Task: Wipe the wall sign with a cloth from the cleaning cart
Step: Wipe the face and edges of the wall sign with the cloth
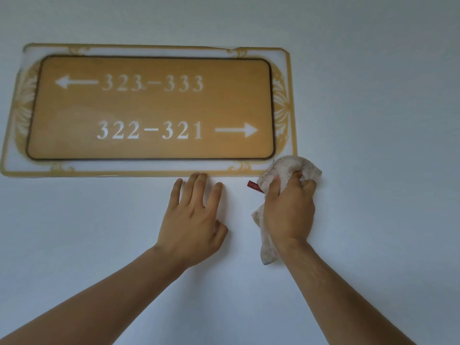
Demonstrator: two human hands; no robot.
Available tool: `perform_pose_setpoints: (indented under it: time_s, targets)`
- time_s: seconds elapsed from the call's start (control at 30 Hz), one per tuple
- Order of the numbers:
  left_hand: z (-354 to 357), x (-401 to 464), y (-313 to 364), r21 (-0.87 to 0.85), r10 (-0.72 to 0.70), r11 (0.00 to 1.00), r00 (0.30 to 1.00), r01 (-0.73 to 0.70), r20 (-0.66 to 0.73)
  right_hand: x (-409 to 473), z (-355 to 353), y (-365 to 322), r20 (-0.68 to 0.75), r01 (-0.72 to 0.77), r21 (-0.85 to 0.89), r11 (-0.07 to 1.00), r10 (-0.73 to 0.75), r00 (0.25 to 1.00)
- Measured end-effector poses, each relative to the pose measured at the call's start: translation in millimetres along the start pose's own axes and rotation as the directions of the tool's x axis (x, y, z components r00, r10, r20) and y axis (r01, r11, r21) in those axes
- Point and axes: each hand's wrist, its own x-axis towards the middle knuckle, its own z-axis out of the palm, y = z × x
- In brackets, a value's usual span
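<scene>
The right hand (290, 210) grips a bunched white cloth (290, 170), whose top covers the wall sign's (149, 108) lower right corner; its palm side is hidden. Left of this grip, the left hand (194, 220) lies flat with fingers spread, fingertips touching the sign's bottom edge

wall (373, 95): plain, pale, bluish-white, smooth, filling the whole view
shading on wall: brighter toward the lower middle, greyer toward the upper corners and right edge
marks: none that can be made out
</scene>
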Motion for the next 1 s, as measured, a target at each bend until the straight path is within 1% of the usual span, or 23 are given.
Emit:
perform_pose_setpoints:
  time_s: [0.1,0.23,0.37,0.53,0.63,0.77,0.9,1.0]
  targets:
    - [-4,-7,-28,-0.01,0.011,1.0,1.0,-0.011,0.006,-15,12,-20,-0.03,-0.081,0.053,0.995,0.083,0.996]
    - [-11,-14,-59,-0.044,0.019,0.999,1.0,-0.02,-0.009,-46,38,-61,-0.025,-0.078,0.066,0.995,0.079,0.997]
    - [-15,-21,-85,-0.065,0.034,0.997,0.999,-0.036,-0.038,-51,50,-82,-0.061,-0.16,0.066,0.985,0.164,0.985]
    - [-11,-32,-108,-0.107,0.0,0.994,1.0,-0.003,-0.027,-64,65,-99,-0.07,-0.148,0.07,0.986,0.153,0.986]
    - [-8,-33,-116,-0.089,0.009,0.996,1.0,-0.011,-0.028,-71,72,-107,-0.084,-0.135,0.062,0.989,0.14,0.987]
    - [-10,-28,-123,-0.082,-0.018,0.997,0.999,0.015,-0.042,-74,74,-105,-0.072,-0.12,0.075,0.99,0.125,0.989]
    - [-11,-25,-119,-0.076,-0.002,0.997,0.998,-0.003,-0.063,-85,79,-114,-0.054,-0.081,0.108,0.991,0.088,0.995]
    - [-11,-25,-118,-0.072,0.017,0.997,0.997,-0.022,-0.071,-98,87,-126,-0.036,-0.046,0.098,0.994,0.05,0.998]
